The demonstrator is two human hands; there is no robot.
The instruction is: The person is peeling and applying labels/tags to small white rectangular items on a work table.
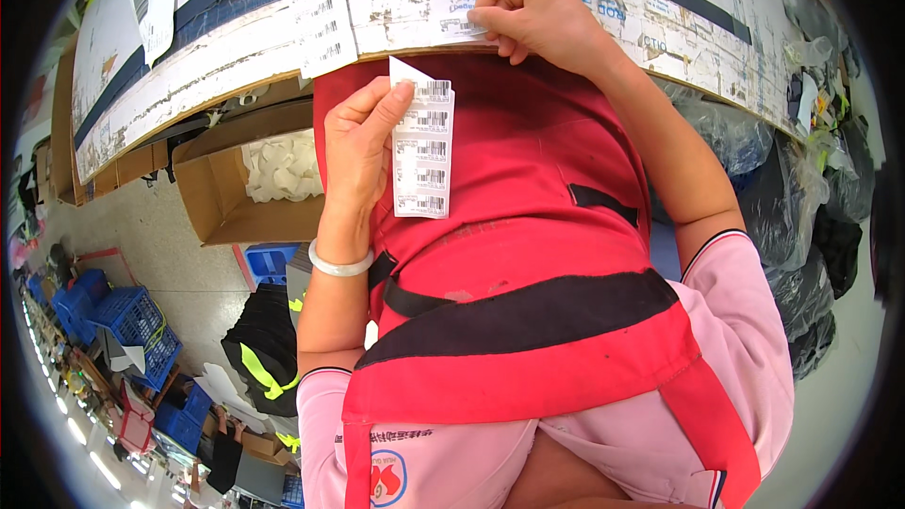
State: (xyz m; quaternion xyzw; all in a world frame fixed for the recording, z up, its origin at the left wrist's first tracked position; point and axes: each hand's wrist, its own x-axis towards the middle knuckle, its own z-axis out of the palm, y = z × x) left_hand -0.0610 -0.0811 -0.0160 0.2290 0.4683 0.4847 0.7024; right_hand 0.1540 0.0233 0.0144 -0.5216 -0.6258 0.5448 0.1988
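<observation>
My left hand (pixel 358 149) is closed on a short strip of barcode labels (pixel 423 153), thumb on top near its upper end. The strip hangs in front of my red apron (pixel 528 170), and its top corner is folded to bare white backing. My right hand (pixel 551 24) is over the table's near edge, thumb and forefinger pinched on a single small barcode label (pixel 459 30). That label is at the worn white edge of the table; whether it is stuck down there I cannot tell.
A longer strip of labels (pixel 320 14) hangs over the edge of the worn table (pixel 405 9), and another white strip (pixel 160 9) lies farther left. Below stands an open cardboard box (pixel 203 184) with crumpled white paper (pixel 283 167). Clear plastic bags (pixel 773 188) pile up at right.
</observation>
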